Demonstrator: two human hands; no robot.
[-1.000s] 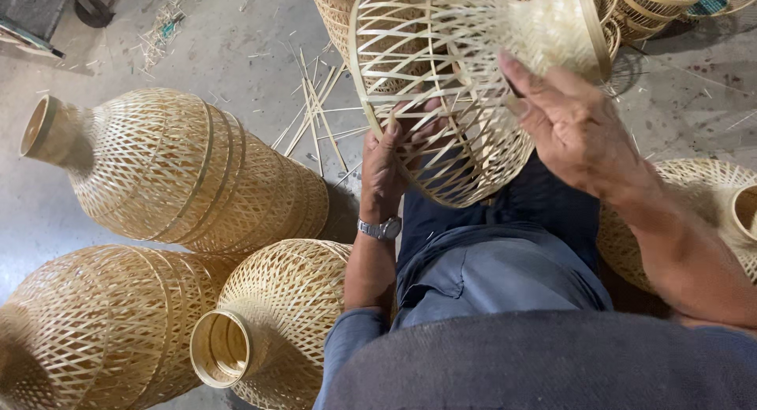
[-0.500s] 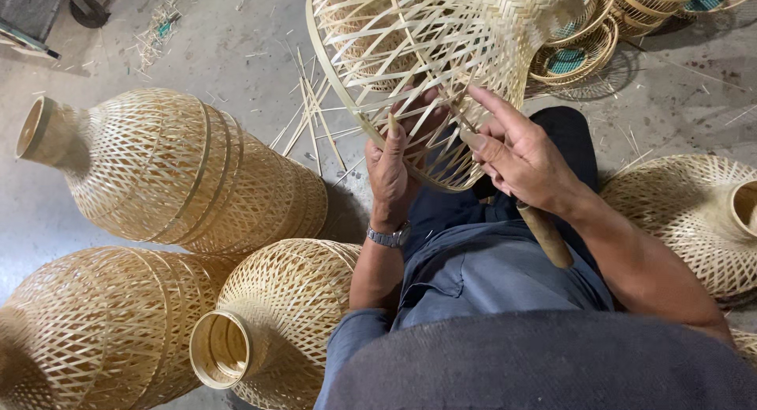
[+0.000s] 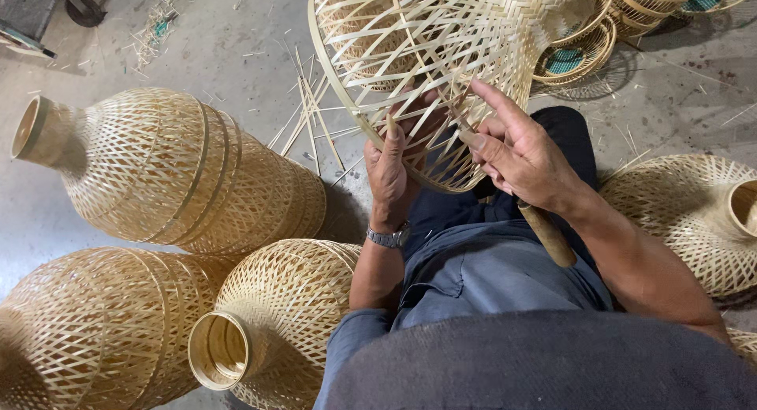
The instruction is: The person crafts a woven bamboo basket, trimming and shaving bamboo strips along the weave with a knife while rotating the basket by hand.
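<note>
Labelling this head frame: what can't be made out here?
- Woven bamboo shade in hand: top cut off by the upper edge.
- Left hand: fingers hidden behind the shade's rim and lattice.
- Wooden-handled tool in the right hand: working end hidden by the hand.
- Bottom-left shade: cut by left and bottom edges.
- Small baskets top right: contents too small.

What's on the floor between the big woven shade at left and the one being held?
Head view: loose bamboo strips lie scattered on the concrete floor between the big woven shade and the held shade.
</note>
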